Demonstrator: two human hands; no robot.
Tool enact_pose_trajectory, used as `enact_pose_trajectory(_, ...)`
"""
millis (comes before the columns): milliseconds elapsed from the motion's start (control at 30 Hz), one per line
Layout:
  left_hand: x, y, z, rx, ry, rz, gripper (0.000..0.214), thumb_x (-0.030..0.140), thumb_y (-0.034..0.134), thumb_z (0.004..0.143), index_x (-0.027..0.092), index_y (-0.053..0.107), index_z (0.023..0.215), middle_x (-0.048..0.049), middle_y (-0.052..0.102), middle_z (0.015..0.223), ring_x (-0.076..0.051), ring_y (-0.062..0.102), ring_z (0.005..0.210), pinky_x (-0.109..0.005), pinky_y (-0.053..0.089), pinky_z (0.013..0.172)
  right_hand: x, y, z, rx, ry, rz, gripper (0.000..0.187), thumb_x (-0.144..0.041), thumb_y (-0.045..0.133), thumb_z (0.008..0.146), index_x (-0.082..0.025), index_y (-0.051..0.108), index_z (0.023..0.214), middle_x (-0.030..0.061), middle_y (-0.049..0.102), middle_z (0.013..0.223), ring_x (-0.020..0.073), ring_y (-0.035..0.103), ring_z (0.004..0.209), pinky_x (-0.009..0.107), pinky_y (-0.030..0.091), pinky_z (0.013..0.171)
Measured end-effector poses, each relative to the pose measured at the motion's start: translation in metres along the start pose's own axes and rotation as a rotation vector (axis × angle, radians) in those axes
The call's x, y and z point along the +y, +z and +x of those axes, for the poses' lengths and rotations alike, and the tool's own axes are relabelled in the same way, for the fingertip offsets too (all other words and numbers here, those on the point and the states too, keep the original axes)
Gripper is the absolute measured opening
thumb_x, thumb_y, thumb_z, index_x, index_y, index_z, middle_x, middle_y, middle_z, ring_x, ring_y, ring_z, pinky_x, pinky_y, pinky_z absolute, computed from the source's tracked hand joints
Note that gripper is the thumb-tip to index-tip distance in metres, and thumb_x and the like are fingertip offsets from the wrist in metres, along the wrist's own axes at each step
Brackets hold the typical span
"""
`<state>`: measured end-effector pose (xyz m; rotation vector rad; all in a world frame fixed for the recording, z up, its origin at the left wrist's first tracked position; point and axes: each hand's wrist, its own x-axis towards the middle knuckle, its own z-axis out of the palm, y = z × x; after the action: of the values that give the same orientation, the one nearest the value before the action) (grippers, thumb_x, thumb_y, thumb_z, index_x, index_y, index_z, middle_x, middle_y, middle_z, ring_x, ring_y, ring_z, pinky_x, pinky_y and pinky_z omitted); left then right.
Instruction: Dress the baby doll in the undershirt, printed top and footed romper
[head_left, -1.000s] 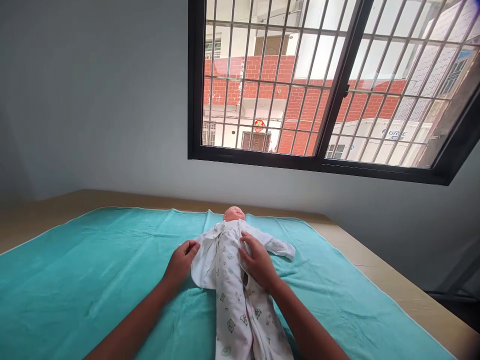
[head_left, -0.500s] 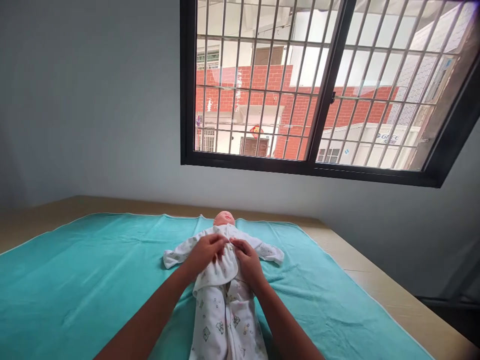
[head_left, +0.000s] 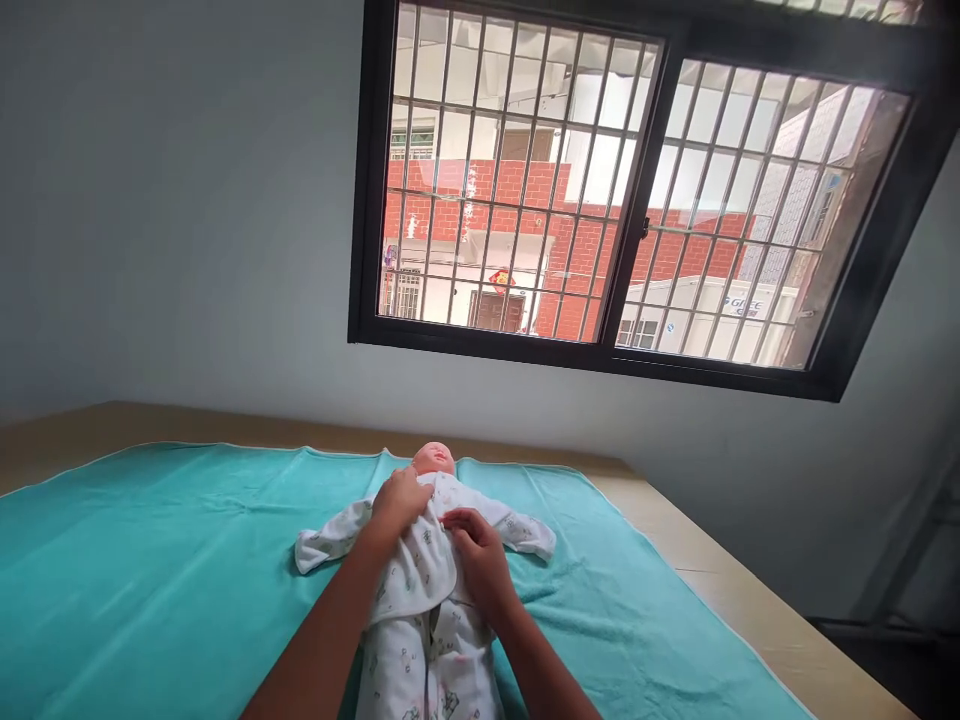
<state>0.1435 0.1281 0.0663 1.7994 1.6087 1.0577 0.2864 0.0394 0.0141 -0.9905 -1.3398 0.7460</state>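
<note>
A baby doll (head_left: 433,458) lies on its back on a teal blanket (head_left: 150,560), head towards the wall. It wears a white printed sleepsuit (head_left: 420,570) with both sleeves spread out. My left hand (head_left: 401,500) rests on the doll's chest near the collar, fingers curled into the cloth. My right hand (head_left: 474,552) lies lower on the belly, fingers pinched on the front flap of the sleepsuit. Both forearms cross the doll's legs and hide part of them.
The blanket covers a light wooden platform (head_left: 720,570) whose bare edge runs along the right and the back. A grey wall rises behind it, with a barred black-framed window (head_left: 600,200) above the doll.
The sleepsuit's left flap has been folded across the doll's front. My left hand moved from the doll's side up to its chest. My right hand stayed on the belly.
</note>
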Motion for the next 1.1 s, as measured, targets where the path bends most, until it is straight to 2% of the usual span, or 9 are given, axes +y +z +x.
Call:
enact_pose_trajectory(167, -0.014, -0.008, 0.007, -0.069, -0.010, -0.188, 0.018, 0.007, 0.059, 0.067, 0.016, 0.069, 0.080, -0.0059, 0.073, 0.081, -0.020, 0.065, 0.077, -0.025, 0.044, 0.068, -0.006, 0.001, 0.005, -0.004, -0.033, -0.159, 0.018, -0.026, 0.053, 0.083, -0.021, 0.064, 0.097, 0.0032, 0.071, 0.089, 0.0201, 0.065, 0.087, 0.030, 0.047, 0.082)
enact_pose_trajectory(267, -0.019, -0.011, 0.008, -0.111, -0.020, -0.329, 0.023, 0.012, 0.058, 0.074, 0.014, 0.068, 0.095, -0.0055, 0.074, 0.082, -0.015, 0.064, 0.063, -0.023, 0.045, 0.058, -0.010, 0.003, 0.028, 0.020, -0.007, -0.347, 0.023, -0.030, 0.052, 0.085, -0.021, 0.061, 0.104, 0.0017, 0.068, 0.088, 0.0173, 0.063, 0.077, 0.028, 0.046, 0.074)
enact_pose_trajectory(333, -0.021, -0.009, 0.008, -0.108, -0.027, -0.382, 0.026, 0.018, 0.056, 0.080, 0.012, 0.065, 0.104, -0.0080, 0.074, 0.087, -0.014, 0.064, 0.061, -0.024, 0.046, 0.055, -0.013, 0.007, 0.049, 0.039, 0.052, -0.543, 0.022, -0.035, 0.051, 0.087, -0.021, 0.061, 0.100, 0.0023, 0.068, 0.090, 0.0165, 0.062, 0.073, 0.027, 0.044, 0.069)
enact_pose_trajectory(467, -0.020, 0.002, 0.010, -0.074, 0.008, -0.364, 0.024, 0.018, 0.053, 0.082, 0.012, 0.066, 0.102, -0.0097, 0.075, 0.095, -0.017, 0.069, 0.079, -0.026, 0.051, 0.069, -0.017, 0.024, 0.081, 0.019, 0.173, -0.910, 0.025, -0.043, 0.051, 0.088, -0.020, 0.062, 0.089, 0.0061, 0.071, 0.091, 0.0206, 0.064, 0.081, 0.028, 0.037, 0.066)
enact_pose_trajectory(600, -0.018, 0.012, 0.010, -0.013, 0.062, -0.225, 0.024, 0.021, 0.051, 0.085, 0.014, 0.069, 0.099, -0.0133, 0.070, 0.111, -0.023, 0.064, 0.104, -0.030, 0.046, 0.089, -0.015, 0.036, 0.086, 0.024, 0.204, -1.073, 0.025, -0.040, 0.053, 0.086, -0.019, 0.063, 0.094, 0.0106, 0.073, 0.092, 0.0233, 0.065, 0.082, 0.028, 0.033, 0.062)
enact_pose_trajectory(700, -0.018, 0.015, 0.011, -0.026, 0.099, -0.132, 0.027, 0.020, 0.053, 0.084, 0.017, 0.069, 0.105, -0.0125, 0.068, 0.119, -0.024, 0.061, 0.109, -0.030, 0.043, 0.090, -0.012, 0.036, 0.085, 0.021, 0.189, -1.077, 0.020, -0.033, 0.052, 0.085, -0.018, 0.064, 0.091, 0.0115, 0.073, 0.090, 0.0245, 0.065, 0.081, 0.029, 0.032, 0.060)
enact_pose_trajectory(867, -0.017, 0.011, 0.012, -0.117, 0.123, -0.085, 0.017, 0.025, 0.058, 0.081, 0.020, 0.072, 0.089, -0.0076, 0.075, 0.098, -0.022, 0.066, 0.091, -0.028, 0.043, 0.076, -0.006, 0.032, 0.090, 0.075, 0.149, -0.973, 0.018, -0.026, 0.052, 0.084, -0.017, 0.066, 0.091, 0.0134, 0.072, 0.092, 0.0250, 0.065, 0.083, 0.029, 0.034, 0.064)
enact_pose_trajectory(1000, -0.018, 0.011, 0.013, -0.069, 0.065, -0.139, 0.015, 0.025, 0.056, 0.083, 0.018, 0.069, 0.081, -0.0087, 0.074, 0.092, -0.023, 0.066, 0.086, -0.030, 0.044, 0.074, 0.001, 0.030, 0.093, 0.087, 0.117, -0.822, 0.017, -0.023, 0.050, 0.083, -0.019, 0.067, 0.079, 0.0090, 0.072, 0.086, 0.0211, 0.064, 0.079, 0.028, 0.038, 0.068)
enact_pose_trajectory(1100, -0.017, 0.015, 0.018, -0.039, 0.063, -0.272, 0.018, 0.024, 0.050, 0.088, 0.016, 0.066, 0.089, -0.0106, 0.074, 0.096, -0.021, 0.068, 0.089, -0.029, 0.048, 0.076, 0.007, 0.028, 0.099, 0.086, 0.099, -0.667, 0.019, -0.025, 0.049, 0.083, -0.019, 0.067, 0.077, 0.0056, 0.073, 0.085, 0.0182, 0.064, 0.079, 0.027, 0.042, 0.071)
